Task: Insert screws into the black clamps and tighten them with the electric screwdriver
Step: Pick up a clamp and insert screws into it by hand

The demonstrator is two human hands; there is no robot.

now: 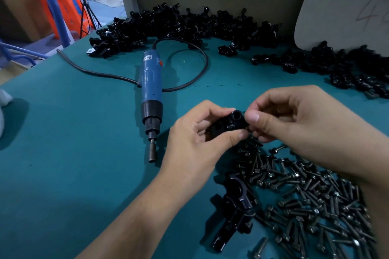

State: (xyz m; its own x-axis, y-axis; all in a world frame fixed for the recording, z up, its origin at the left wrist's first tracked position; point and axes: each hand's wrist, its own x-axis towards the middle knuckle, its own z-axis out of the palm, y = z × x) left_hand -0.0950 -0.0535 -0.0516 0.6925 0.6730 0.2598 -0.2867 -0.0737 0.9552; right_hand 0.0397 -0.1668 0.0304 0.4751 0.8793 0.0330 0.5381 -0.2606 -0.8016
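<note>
Hands: left hand (195, 145) grips black clamp (228, 126), bore upward; right hand (294, 120) pinches its end.
Tool: electric screwdriver (151, 92) flat on teal table (73, 143), bit toward the worker.

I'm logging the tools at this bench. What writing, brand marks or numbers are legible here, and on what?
"4": red handwriting on the beige board; a second character is cut off by the frame edge.
"SU" (uncertain): white label on the electric screwdriver; the rest is too blurred to read.
Nothing readable on the black clamps or screws.
</note>
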